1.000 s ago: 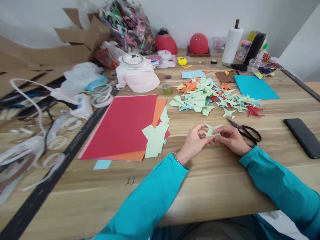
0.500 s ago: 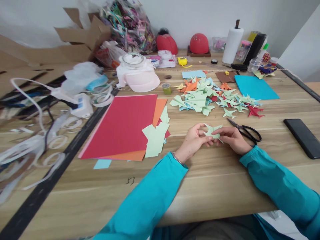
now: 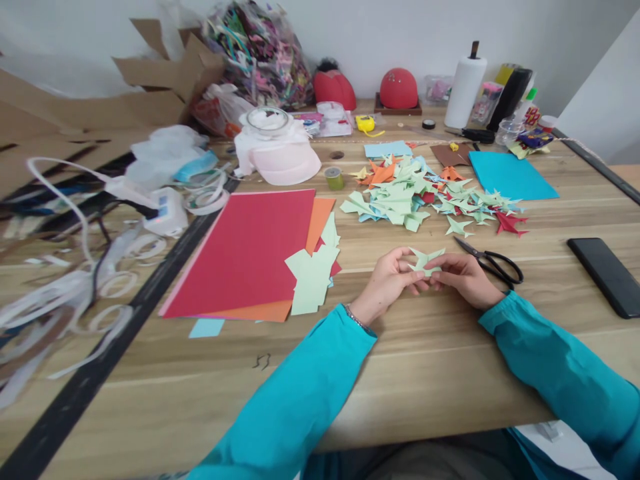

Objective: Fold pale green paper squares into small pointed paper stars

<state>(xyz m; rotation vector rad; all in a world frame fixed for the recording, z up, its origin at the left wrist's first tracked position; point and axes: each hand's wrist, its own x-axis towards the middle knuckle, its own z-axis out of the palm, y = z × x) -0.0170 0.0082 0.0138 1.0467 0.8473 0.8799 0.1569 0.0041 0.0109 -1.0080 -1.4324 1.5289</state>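
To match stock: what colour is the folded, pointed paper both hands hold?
Pale green folded, pointed paper; best seen in the head view.

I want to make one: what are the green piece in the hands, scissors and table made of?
Green piece: likely matt paper, with thin, folded points. Scissors: slim, pointed blades, dull grey, probably metal; smooth black handles, perhaps plastic. Table: grain and sheen suggest varnished wood, or a wood print.

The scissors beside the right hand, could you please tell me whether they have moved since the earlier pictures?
No, the scissors lie where they did: their place and angle relative to the black phone look unchanged.
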